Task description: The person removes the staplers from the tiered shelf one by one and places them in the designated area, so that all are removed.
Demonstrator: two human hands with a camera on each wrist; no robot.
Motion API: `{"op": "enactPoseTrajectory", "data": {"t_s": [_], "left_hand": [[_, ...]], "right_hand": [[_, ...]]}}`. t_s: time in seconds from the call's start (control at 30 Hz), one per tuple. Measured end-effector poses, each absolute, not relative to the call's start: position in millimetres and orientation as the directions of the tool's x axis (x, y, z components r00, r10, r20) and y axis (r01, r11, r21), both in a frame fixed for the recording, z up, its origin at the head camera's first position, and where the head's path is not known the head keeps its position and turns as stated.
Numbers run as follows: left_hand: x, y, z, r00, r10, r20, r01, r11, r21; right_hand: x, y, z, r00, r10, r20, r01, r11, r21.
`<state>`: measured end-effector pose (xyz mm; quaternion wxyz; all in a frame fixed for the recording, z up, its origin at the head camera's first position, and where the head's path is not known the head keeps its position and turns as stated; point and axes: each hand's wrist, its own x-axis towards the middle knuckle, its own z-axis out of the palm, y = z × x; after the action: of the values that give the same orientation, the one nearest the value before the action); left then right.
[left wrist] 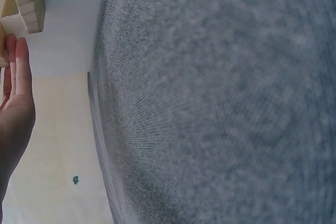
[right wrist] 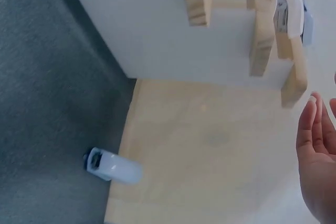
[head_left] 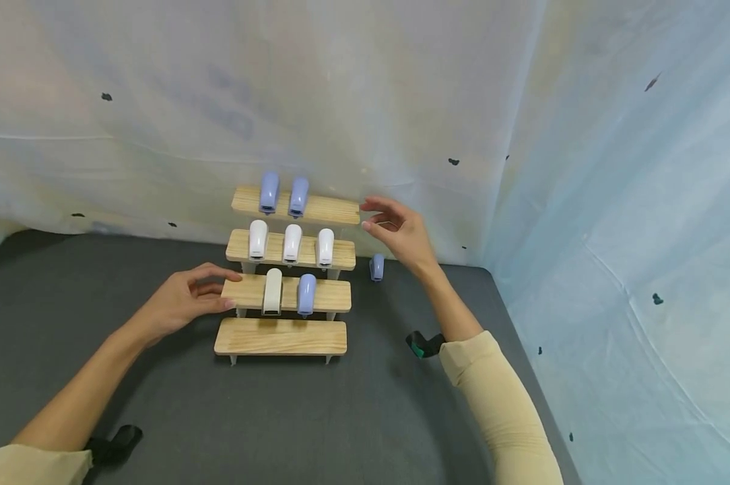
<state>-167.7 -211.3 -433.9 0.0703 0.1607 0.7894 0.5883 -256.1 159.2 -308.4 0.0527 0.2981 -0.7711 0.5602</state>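
A tiered wooden display stand stands before me with small staplers on its shelves. Two blue staplers are on the top shelf, three white staplers below them. Lower down, a cream stapler sits beside a blue stapler. My left hand holds the left end of that lower shelf between thumb and fingers; the left wrist view shows only its long fingers at the wood. At the top shelf's right end, my right hand hovers with thumb and fingers apart, holding nothing.
Another blue stapler lies on the dark grey tabletop, right of the stand and near the back edge. Pale cloth with small dark spots hangs behind the table and along the right side.
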Motion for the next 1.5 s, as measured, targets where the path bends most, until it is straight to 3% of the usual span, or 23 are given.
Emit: {"op": "enactPoseTrajectory", "data": {"t_s": [0.53,1.1,1.5], "left_hand": [[-171,-211,-434,-0.945,0.323,0.047,0.147,0.291,0.945],[-170,-215,-433,-0.94,0.335,0.072,0.172,0.282,0.944],[-171,-215,-430,-0.942,0.329,0.063,0.166,0.294,0.941]], "right_hand": [[-258,124,-278,-0.799,-0.515,0.311,-0.48,0.234,-0.845],[-268,93,-277,-0.808,-0.542,0.231,-0.417,0.249,-0.874],[-299,82,-299,-0.81,-0.542,0.225,-0.425,0.277,-0.862]]}}
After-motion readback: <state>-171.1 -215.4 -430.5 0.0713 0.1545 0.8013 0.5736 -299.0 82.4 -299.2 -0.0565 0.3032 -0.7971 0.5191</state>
